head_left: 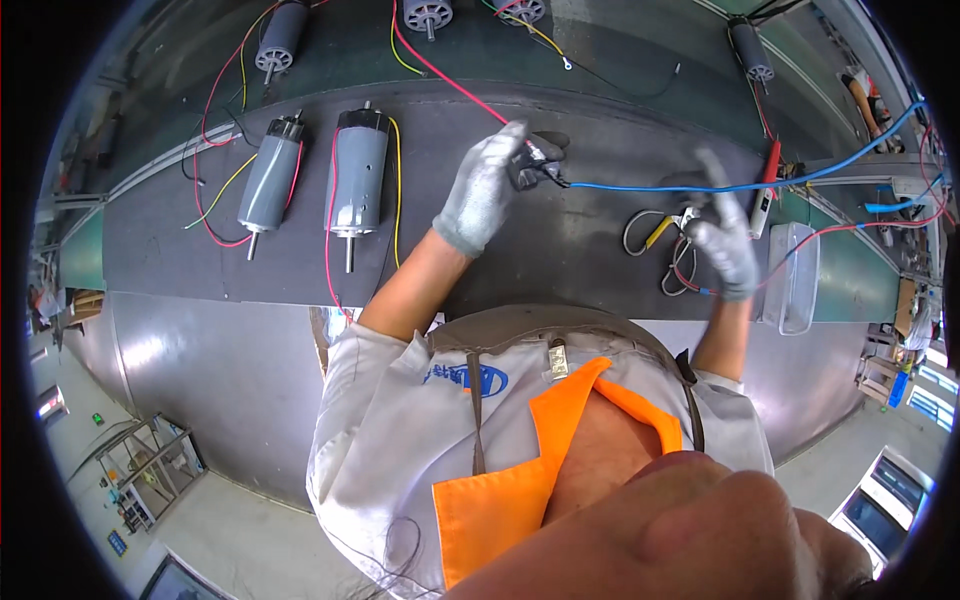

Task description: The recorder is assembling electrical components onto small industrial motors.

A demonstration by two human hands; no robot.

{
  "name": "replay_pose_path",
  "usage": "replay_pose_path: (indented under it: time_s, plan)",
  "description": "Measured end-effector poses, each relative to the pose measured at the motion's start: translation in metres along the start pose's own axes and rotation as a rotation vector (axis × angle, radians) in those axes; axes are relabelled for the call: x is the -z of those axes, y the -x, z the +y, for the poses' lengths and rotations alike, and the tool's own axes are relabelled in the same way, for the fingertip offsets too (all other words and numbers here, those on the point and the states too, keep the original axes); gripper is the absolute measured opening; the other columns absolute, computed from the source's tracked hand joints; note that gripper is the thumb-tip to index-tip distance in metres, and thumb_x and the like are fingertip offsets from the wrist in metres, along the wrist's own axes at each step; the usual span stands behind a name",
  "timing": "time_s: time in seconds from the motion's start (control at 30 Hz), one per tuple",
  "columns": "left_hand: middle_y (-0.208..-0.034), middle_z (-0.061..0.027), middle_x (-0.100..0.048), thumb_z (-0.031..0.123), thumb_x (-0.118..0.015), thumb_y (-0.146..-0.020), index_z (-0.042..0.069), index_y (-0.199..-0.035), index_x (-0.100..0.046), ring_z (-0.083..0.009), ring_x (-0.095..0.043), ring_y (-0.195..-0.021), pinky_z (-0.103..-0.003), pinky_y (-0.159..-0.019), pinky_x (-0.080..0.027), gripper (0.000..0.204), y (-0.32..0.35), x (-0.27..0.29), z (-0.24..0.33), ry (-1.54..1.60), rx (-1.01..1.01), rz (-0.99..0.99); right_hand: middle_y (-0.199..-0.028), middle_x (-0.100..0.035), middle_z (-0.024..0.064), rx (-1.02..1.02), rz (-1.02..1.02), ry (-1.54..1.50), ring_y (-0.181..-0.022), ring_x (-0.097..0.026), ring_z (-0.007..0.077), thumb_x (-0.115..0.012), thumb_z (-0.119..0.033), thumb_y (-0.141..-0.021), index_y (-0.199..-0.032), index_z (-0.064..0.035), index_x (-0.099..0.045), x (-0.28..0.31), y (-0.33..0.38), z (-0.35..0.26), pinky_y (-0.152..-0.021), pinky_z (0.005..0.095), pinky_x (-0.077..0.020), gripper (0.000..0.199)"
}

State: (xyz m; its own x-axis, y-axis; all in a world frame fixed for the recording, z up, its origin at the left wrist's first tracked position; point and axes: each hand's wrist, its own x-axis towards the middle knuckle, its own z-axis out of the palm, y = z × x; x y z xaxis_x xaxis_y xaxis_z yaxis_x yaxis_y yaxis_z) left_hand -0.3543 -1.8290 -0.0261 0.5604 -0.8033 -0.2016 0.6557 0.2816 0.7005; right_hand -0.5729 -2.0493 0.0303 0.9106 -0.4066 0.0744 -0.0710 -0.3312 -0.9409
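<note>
Gloved in pale grey, the left hand (pixel 490 185) has its dark fingertips closed on the end of a red wire (pixel 455 85), which runs up to the top edge of the view; the dark end of a blue lead (pixel 650 187) lies at the same fingertips. To its right, the right hand (pixel 722 235) is blurred, its fingers spread wide beside the loop-handled scissors (pixel 657 233); whether it touches them or the blue lead, I cannot tell.

Across the dark bench (pixel 570 250), from the left, lies a grey cylindrical motor (pixel 268 180) with red and yellow-green wires, its shaft toward the person. Behind it is another motor (pixel 282 35). Just right of the nearer one lies a larger motor (pixel 358 175), flanked by a red and a yellow wire. Two more motors, one upper-middle (pixel 428 13) and one beside it (pixel 522 10), are cut by the top edge. Beyond the right hand come a darker motor (pixel 750 52) farther back, a red-and-white tool (pixel 765 190) and a clear plastic tray (pixel 793 280).
</note>
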Motion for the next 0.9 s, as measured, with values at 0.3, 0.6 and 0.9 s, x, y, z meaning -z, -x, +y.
replay_pose_path:
  time_s: [0.3,0.6,0.9]
  plan:
    - [-0.111,-0.0197,-0.067,0.051,-0.067,-0.089,0.007,-0.102,-0.064,-0.0342,-0.064,-0.097,-0.046,-0.075,-0.054,0.046,0.072,0.144,0.193,-2.289,-0.735,1.495,-0.114,-0.069,0.0117,-0.243,0.31,-0.307,-0.099,-0.066,0.0158,-0.062,-0.024,-0.1,-0.133,0.0039,-0.057,-0.05,-0.101,0.043,-0.085,0.0313,-0.0541,0.044]
    - [-0.133,-0.0206,-0.054,0.014,-0.07,-0.084,0.004,-0.132,-0.056,-0.0386,-0.052,-0.121,-0.047,-0.102,-0.043,0.051,0.063,0.068,0.098,-1.755,-1.03,0.785,-0.116,-0.067,0.0148,-0.365,-0.48,-0.921,-0.095,-0.069,0.0321,-0.063,-0.013,-0.095,-0.123,-0.0034,-0.057,-0.105,-0.348,0.121,-0.083,0.0493,-0.0572,0.03]
    - [-0.129,-0.0186,-0.058,0.01,-0.066,-0.09,0.002,-0.131,-0.056,-0.0348,-0.055,-0.121,-0.04,-0.102,-0.044,0.043,0.036,0.06,0.045,-1.299,-0.783,0.521,-0.103,-0.072,0.014,-0.089,-0.176,0.258,-0.088,-0.071,0.028,-0.06,-0.017,-0.091,-0.137,-0.0085,-0.054,-0.122,-0.273,0.033,-0.073,0.0349,-0.0554,0.047]
